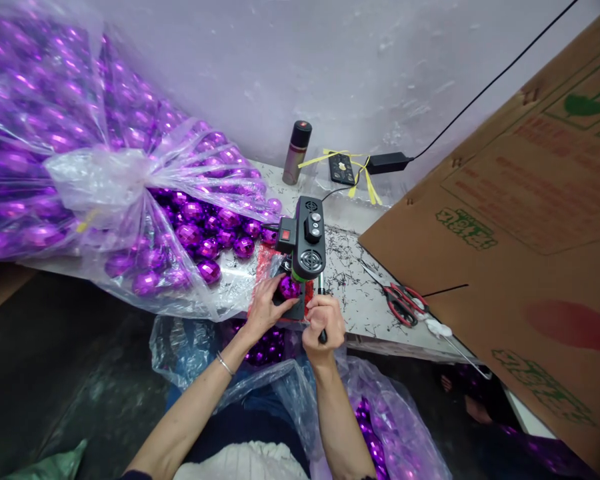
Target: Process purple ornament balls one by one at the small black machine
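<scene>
In the head view, the round purple ball [289, 287] sits beneath the black machine's [310, 227] near end, pinched by the left hand [264, 312], while the right hand [325, 323], farther off, wraps the lever [321, 284] to its right.

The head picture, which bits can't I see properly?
In the head view:
Purple ball: partly hidden by the left hand and black machine.
Lever handle: middle hidden by the right hand.
Cardboard box: cut off by the right edge.
Knobs: any markings too small to read.
</scene>
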The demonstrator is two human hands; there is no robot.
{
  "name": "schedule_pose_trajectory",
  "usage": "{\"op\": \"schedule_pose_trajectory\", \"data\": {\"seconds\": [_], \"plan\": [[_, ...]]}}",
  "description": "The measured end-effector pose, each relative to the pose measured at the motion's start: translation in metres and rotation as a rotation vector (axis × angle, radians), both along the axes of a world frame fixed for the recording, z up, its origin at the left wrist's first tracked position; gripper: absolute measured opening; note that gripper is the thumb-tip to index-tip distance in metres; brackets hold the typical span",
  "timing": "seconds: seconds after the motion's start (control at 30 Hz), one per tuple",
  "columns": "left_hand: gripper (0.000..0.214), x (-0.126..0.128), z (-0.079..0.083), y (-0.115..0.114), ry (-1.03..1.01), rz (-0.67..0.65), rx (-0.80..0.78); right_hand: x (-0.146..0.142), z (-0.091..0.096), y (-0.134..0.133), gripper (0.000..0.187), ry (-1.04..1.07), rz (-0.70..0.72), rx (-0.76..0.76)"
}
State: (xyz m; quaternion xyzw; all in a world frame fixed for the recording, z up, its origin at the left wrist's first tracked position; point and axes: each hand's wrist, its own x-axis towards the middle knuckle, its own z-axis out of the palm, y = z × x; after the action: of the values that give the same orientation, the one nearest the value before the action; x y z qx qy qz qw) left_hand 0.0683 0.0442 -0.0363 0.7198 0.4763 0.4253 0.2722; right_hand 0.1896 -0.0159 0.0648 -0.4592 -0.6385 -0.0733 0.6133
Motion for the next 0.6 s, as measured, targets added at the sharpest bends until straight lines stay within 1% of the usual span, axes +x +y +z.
{"op": "schedule_pose_trajectory", "data": {"seconds": [0.17, 0.3, 0.43, 0.6], "plan": [[0.06, 0.0, -0.003, -0.002, 0.001, 0.003, 0.011, 0.001, -0.016, 0.004, 0.03, 0.005, -0.022, 0.062], [0.061, 0.001, -0.004, -0.002, -0.004, 0.012, 0.004, 0.002, -0.026, 0.004, 0.03, 0.003, -0.046, 0.06], [0.061, 0.002, -0.006, -0.002, -0.006, 0.027, 0.002, 0.002, -0.031, 0.004, 0.032, 0.01, -0.052, 0.065], [0.062, 0.002, -0.008, -0.002, -0.005, 0.033, 0.031, 0.0, -0.033, 0.005, 0.034, 0.029, -0.052, 0.08]]}}
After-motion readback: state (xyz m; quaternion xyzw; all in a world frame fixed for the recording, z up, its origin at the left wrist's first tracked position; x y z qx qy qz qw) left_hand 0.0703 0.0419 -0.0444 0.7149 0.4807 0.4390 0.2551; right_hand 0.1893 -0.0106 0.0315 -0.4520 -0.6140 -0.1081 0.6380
